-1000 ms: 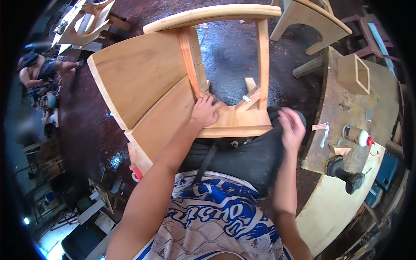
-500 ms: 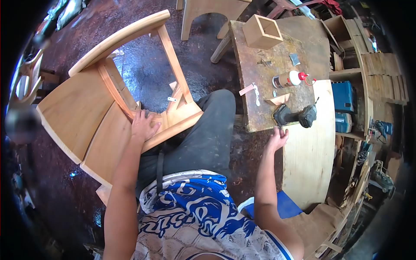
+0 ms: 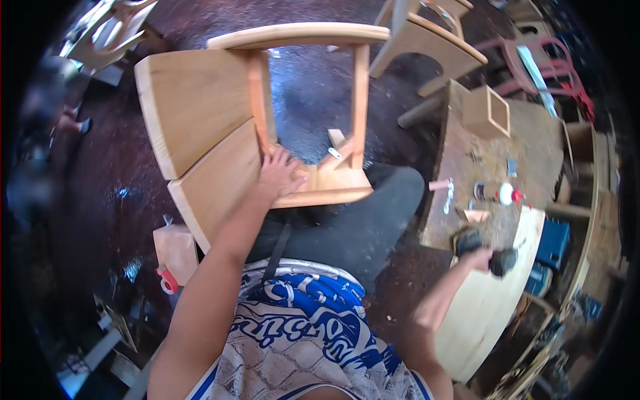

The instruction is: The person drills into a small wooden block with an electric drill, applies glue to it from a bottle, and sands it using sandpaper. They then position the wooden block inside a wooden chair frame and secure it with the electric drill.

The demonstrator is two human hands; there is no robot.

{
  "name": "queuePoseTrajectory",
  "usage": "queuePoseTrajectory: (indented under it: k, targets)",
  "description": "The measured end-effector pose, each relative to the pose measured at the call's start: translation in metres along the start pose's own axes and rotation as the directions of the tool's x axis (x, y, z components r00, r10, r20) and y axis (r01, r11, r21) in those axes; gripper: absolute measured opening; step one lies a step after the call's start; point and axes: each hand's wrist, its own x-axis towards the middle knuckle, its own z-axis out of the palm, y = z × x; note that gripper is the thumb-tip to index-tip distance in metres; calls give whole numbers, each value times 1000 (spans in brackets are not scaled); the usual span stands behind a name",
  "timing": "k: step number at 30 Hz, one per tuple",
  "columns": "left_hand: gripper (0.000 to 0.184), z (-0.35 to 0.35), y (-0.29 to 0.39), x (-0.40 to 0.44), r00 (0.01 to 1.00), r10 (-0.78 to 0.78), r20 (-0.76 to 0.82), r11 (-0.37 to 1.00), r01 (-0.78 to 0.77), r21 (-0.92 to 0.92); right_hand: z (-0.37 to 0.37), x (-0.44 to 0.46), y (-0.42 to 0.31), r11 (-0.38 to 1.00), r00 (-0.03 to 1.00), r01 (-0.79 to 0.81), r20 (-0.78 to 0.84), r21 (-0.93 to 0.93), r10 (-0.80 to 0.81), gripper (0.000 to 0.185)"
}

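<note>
A light wooden chair (image 3: 210, 113) lies on its side across my lap, with its frame around an opening. My left hand (image 3: 280, 175) rests on an inner corner of that frame, its fingers curled over the wood. On the right, my right hand (image 3: 477, 259) is closed round the handle of a dark cordless drill (image 3: 505, 262). The drill lies at the near edge of a worn worktable (image 3: 460, 157). A short wooden brace (image 3: 335, 157) with a small white tag sits in the frame's corner.
On the worktable are a square wooden box (image 3: 483, 113), a glue bottle (image 3: 492, 193) with a red cap and a small wood offcut (image 3: 476, 215). A pale board (image 3: 477, 313) lies beside it. Shelves with blue cases (image 3: 553, 243) stand at the right. Another wooden piece of furniture (image 3: 427, 50) stands behind.
My right hand has moved from just below the drill onto its handle and closed round it. My left hand stays on the chair. The view has turned left.
</note>
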Motion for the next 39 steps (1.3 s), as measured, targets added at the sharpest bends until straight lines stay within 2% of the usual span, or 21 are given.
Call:
queuePoseTrajectory:
  k: [1, 3, 6, 7, 9, 10, 12, 13, 16, 18, 19, 21, 22, 23, 24, 25, 27, 30, 33, 36, 39]
  targets:
    - [71, -3, 0, 2, 1000, -30, -4, 1000, 30, -2, -14, 11, 5, 1000, 1000, -23, -17, 9, 23, 13]
    - [72, -10, 0, -1, 1000, 3, 26, 1000, -2, -13, -38, -31, -70, 998, 998, -49, 47, 50, 46, 14]
    - [72, -5, -2, 1, 1000, -4, 6, 999, 4, -45, -79, -55, -126, 999, 936, -47, 351, 24, 35, 20]
    - [72, -8, -1, 0, 1000, -3, 14, 999, 3, -47, -84, -65, -145, 999, 936, -45, 351, 25, 34, 20]
    - [73, -7, -1, -1, 1000, 4, 4, 999, -4, -51, -92, -85, -182, 985, 743, -174, 657, 6, 128, 23]
    - [73, -5, -2, -1, 1000, 11, -9, 998, -11, -54, -90, -93, -198, 985, 738, -175, 662, 1, 130, 23]
    - [73, -4, -2, -3, 1000, 3, -1, 999, -3, -51, -76, -111, -226, 992, 538, -96, 834, -82, 121, 26]
    - [73, -4, -1, -2, 1000, 3, -1, 999, -3, -46, -68, -120, -237, 991, 488, -95, 862, -99, 133, 30]
    - [72, -3, -1, -4, 1000, 1, -14, 999, -2, -47, -30, -144, -284, 988, 205, 126, 977, -87, 60, 40]
    - [72, 0, 0, -6, 1000, -9, -16, 998, 8, -70, 1, -159, -298, 974, 89, 206, 993, -92, 75, 41]
    - [72, 1, 2, -8, 1000, -7, -18, 998, 6, -69, 23, -169, -312, 946, -20, 318, 997, -63, 73, 46]
    - [71, -2, 3, -7, 1000, -15, -26, 997, 13, -71, 74, -201, -325, 957, -220, 289, 972, -17, 84, 52]
    - [71, -2, 4, -11, 1000, -23, -4, 996, 22, -88, 99, -220, -335, 940, -339, 313, 909, -134, 243, 54]
    - [71, -1, 6, -14, 999, -30, 16, 994, 31, -104, 122, -245, -337, 947, -419, 290, 872, -136, 254, 56]
    - [71, 3, 6, -16, 999, -38, 20, 993, 40, -109, 145, -271, -341, 929, -525, 353, 798, -113, 296, 56]
    - [70, 5, 6, -18, 999, -34, -9, 992, 33, -122, 162, -293, -327, 923, -585, 304, 719, -234, 375, 48]
    - [68, 10, 4, -13, 999, -38, -32, 990, 33, -138, 195, -335, -282, 854, -673, 380, 527, -356, 519, 19]
    - [61, 8, -1, -11, 990, -16, -143, 985, -9, -174, 217, -383, -218, 637, -660, 407, 272, -654, 701, 18]
    - [55, 5, -3, -10, 982, -43, -184, 964, -8, -267, 227, -406, -170, 441, -619, 467, 73, -766, 782, 19]
    - [53, 12, -4, -7, 974, -60, -220, 952, -10, -305, 234, -410, -144, 352, -623, 527, -71, -773, 779, 20]
    - [52, 15, -5, -5, 968, -69, -243, 946, -13, -324, 232, -413, -129, 315, -581, 563, -94, -764, 809, 21]
